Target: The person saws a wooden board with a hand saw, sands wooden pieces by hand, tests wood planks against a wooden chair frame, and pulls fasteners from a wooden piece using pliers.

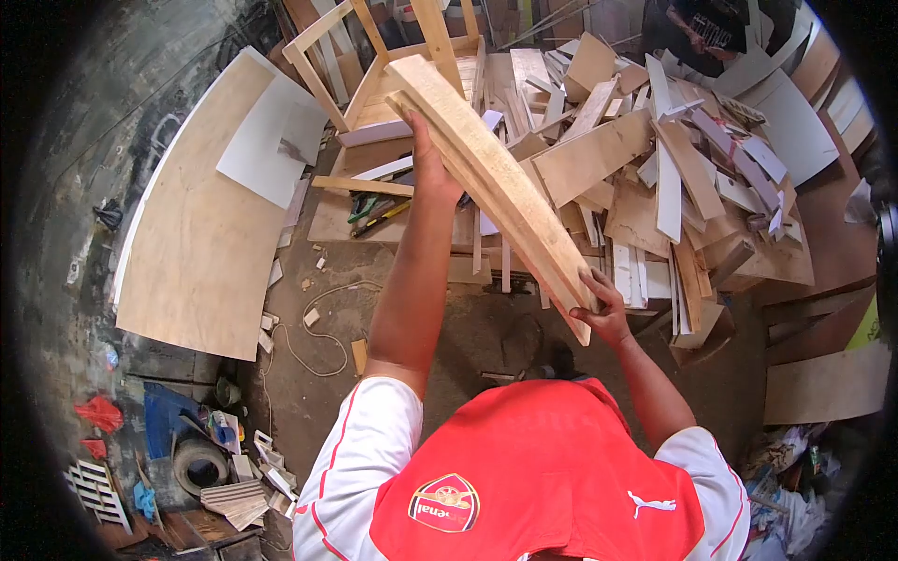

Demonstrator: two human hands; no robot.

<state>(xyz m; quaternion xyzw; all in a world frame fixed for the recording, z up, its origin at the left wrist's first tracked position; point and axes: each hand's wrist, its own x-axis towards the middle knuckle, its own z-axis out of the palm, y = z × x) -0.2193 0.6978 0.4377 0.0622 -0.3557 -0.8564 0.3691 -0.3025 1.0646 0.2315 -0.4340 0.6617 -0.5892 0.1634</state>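
Observation:
A long wooden plank (500, 178), seemingly two or more boards stacked face to face, is held up at a slant in front of my chest. Its far end points up and left, its near end down and right. My left hand (434, 166) grips it near the far end, with the fingers hidden behind the wood. Around the near end my right hand (606, 309) is closed, thumb and fingertips on the edges. Beyond my left hand stands a wooden frame (383, 110) with upright slats.
A large heap of wood offcuts (599, 150) covers the bench ahead. Hand tools (379, 217) lie at its left. Plywood sheets (201, 243) lean on the left wall. A cord (313, 360) curls on the floor. Another person (702, 33) is at the upper right.

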